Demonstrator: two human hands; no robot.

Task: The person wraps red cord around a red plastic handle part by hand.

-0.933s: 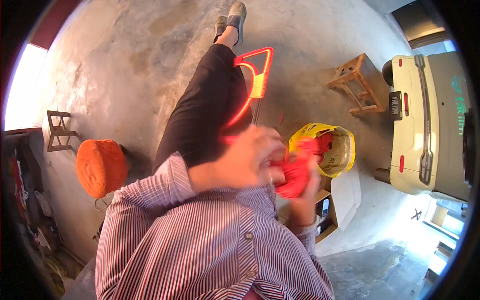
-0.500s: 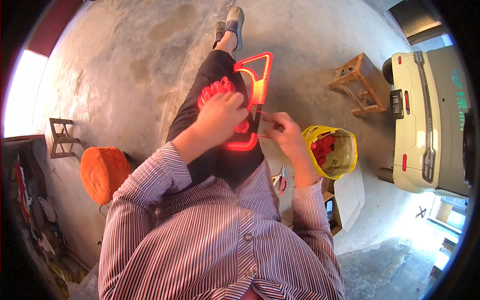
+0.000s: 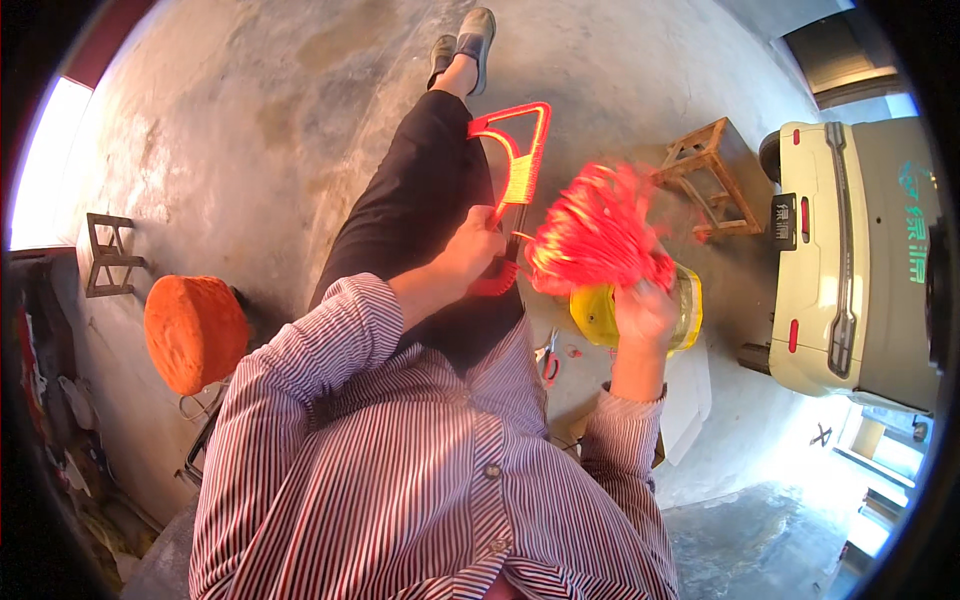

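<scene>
while the left hand point(image 3: 470, 250) still pinches the red-and-yellow cord-wrapped frame point(image 3: 515, 165) on the lap, the right hand point(image 3: 645, 315) has risen from the yellow basket point(image 3: 600, 315), gripping a loose red cord bundle point(image 3: 595, 235); fresh cord seems ready for wrapping.

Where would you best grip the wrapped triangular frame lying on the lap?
Grip the frame at its narrow lower stem, from the near side, where the left hand already pinches it. The open triangle points away toward the feet, and the right hand holds the red cord bundle.
</scene>
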